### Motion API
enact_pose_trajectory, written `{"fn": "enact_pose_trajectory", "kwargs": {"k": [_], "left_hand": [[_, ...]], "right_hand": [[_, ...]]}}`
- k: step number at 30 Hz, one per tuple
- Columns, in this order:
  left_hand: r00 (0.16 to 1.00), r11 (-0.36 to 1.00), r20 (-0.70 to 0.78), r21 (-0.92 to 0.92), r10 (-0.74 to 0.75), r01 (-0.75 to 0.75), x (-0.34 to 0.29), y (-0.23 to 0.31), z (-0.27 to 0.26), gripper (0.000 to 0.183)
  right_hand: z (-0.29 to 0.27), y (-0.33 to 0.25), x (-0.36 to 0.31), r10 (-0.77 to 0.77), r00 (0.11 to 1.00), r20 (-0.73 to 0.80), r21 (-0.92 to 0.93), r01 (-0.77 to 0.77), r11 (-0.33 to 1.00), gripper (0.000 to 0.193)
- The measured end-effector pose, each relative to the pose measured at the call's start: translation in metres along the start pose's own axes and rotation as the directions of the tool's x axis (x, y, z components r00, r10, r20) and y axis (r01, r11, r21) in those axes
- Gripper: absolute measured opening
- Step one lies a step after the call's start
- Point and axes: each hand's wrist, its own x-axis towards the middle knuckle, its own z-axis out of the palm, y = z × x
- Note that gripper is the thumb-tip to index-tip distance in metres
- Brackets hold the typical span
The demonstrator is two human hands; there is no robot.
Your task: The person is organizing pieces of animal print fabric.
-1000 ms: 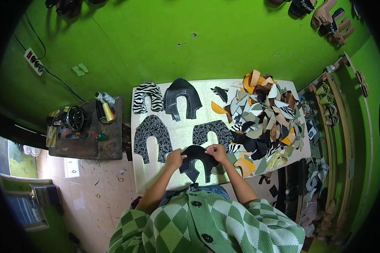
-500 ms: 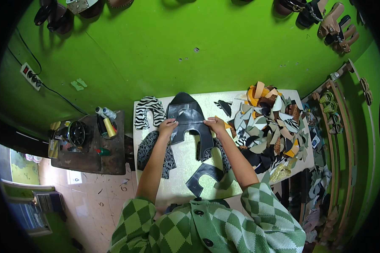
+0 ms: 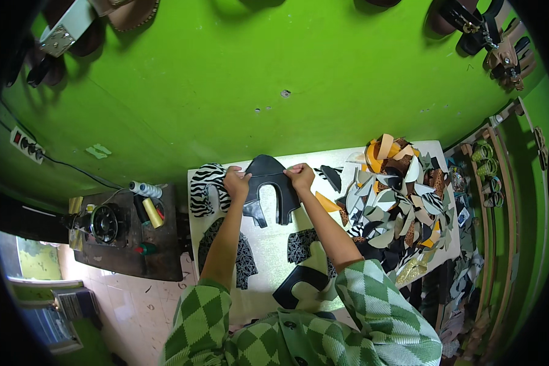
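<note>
- We see a pale, glossy worktop set against a bright green wall.
- On its right side we find a heap of offcuts in grey, tan, orange, black and animal prints.
- To the left we have a dark side table carrying a black wheel and thread cones; sandals hang high on the wall.
- Our black arch-shaped piece is at the worktop's far edge, just right of the zebra-print piece.
- Its rounded tip points far, toward the wall; its two legs open to the near side, so its long axis runs near to far.
- Our left hand pinches its left edge, and our right hand pinches its right edge, both toward the tip.
- Nearer us lie a black curved piece and dark patterned pieces, partly hidden by our forearms.
</note>
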Motion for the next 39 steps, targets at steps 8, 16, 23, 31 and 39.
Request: {"fn": "enact_pose_trajectory", "kwargs": {"k": [8,16,23,31,39], "left_hand": [[0.995,0.995,-0.024,-0.014,0.102,-0.102,-0.004,-0.008,0.009,0.033],[0.979,0.971,-0.042,0.144,0.2,-0.192,-0.02,0.021,-0.001,0.032],[0.792,0.695,0.17,0.396,0.587,-0.6,-0.045,0.007,0.007,0.036],[0.804,0.651,0.374,0.472,0.462,-0.594,-0.075,-0.011,0.025,0.054],[0.769,0.608,0.416,0.472,0.485,-0.639,-0.094,0.004,-0.016,0.055]], "right_hand": [[0.007,-0.004,-0.01,-0.157,0.987,-0.044,0.038,0.159,0.987,0.021],[-0.007,-0.019,-0.023,-0.341,0.938,0.066,-0.211,0.347,0.914,0.008],[-0.011,-0.023,-0.051,-0.697,0.582,0.419,-0.235,0.811,0.537,0.043],[-0.013,0.009,-0.057,-0.625,0.55,0.553,-0.391,0.835,0.388,0.052],[-0.106,0.009,-0.044,-0.611,0.791,0.032,-0.404,0.569,0.716,0.035]]}}
